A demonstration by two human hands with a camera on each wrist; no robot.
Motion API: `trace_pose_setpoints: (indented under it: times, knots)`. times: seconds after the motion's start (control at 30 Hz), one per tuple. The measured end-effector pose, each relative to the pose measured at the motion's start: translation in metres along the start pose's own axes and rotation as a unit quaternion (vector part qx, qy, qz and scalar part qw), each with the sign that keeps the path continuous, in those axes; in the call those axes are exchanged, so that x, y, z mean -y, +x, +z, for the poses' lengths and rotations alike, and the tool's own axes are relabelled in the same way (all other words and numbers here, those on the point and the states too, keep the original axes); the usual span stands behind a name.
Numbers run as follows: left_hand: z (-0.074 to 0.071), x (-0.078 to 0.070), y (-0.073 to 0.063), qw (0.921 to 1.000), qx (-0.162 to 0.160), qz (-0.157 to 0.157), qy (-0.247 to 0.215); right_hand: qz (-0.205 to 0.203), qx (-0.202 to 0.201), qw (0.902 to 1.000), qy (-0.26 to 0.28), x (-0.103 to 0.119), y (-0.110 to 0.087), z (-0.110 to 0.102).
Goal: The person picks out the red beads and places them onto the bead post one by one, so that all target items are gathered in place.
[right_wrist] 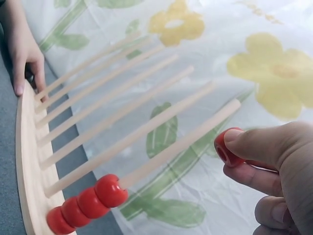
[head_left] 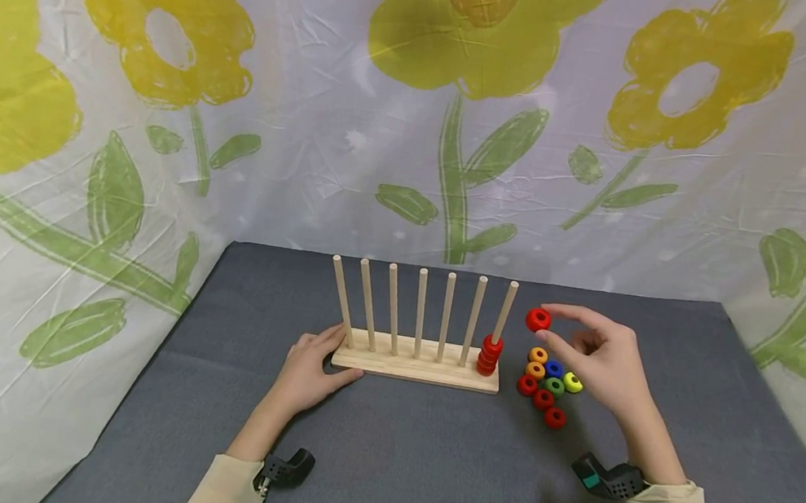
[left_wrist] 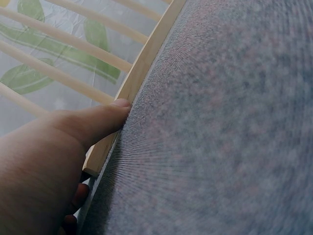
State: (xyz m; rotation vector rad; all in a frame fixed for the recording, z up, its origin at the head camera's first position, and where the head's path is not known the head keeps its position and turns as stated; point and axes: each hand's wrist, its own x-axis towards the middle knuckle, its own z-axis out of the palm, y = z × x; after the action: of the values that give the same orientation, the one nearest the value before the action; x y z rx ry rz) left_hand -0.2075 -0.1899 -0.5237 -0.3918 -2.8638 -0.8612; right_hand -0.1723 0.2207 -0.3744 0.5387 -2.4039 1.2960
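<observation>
A: How far has the work come, judging by the head view?

B: Four red beads (head_left: 489, 355) are already stacked on the rightmost peg (head_left: 508, 299) of the wooden rack (head_left: 420, 371); the other six pegs (head_left: 420, 311) are left bare. Another red bead (head_left: 538, 320) is pinched between the thumb and forefinger of the right hand (head_left: 606, 355), raised just beside that peg's top and not yet threaded.

A: And what is left on the table (head_left: 424, 467)?

B: Eight loose beads (head_left: 554, 386) are seen to the right of the rack: three red, two orange, one blue, one green, one yellow. By that count, less than half of the threading is judged to be done.

A: What is shown by the left wrist view?

B: The end of the rack's base is gripped by the left hand (left_wrist: 54, 152), its thumb laid on the front edge and its other fingertips partly hidden beyond the end. No beads are shown there.

A: Is the count borne out by the right wrist view?

B: Yes. Four threaded beads are seen touching one another at the foot of the peg. The pinched bead is held near the peg's tip, with a gap between. The loose beads are not shown.
</observation>
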Motion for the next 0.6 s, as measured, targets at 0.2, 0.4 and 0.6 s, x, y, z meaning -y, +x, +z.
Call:
trace_pose_setpoints:
  times: [0.2, 0.4, 0.6]
  knots:
    - [0.000, 0.000, 0.000, 1.0000, -0.002, 0.001, 0.000, -0.009, -0.004, 1.0000, -0.002, 0.007, 0.000, -0.002]
    - [0.000, 0.000, -0.001, 1.0000, -0.005, 0.005, 0.000, -0.024, -0.008, 0.9996, -0.010, 0.014, 0.000, -0.004]
    - [-0.001, -0.001, -0.001, 1.0000, -0.003, 0.003, -0.002, -0.049, -0.006, 0.9987, -0.016, 0.019, 0.000, -0.005]
